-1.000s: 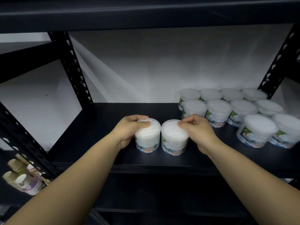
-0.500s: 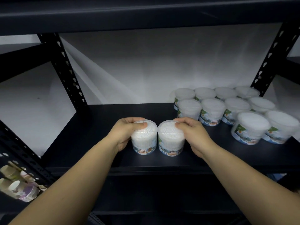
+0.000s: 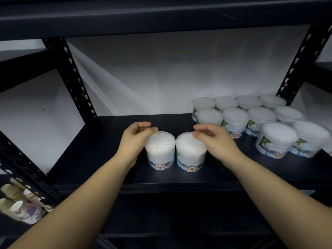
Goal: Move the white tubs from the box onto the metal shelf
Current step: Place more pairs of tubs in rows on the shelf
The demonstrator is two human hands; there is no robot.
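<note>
Both hands, left (image 3: pixel 133 141) and right (image 3: pixel 214 139), curl loosely over two cotton-bud tubs (image 3: pixel 160 150) (light, rigid, smooth plastic); best gripped around the sides.

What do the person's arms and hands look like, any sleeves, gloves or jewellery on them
Both forearms are bare as far as the picture shows, with no sleeves in view. The left hand and right hand wear no gloves, and no rings, watch or wristband show. Fingernails look short and unpainted.

"COTTON BUDS" on front tubs' (image 3: pixel 160 153) labels
</note>
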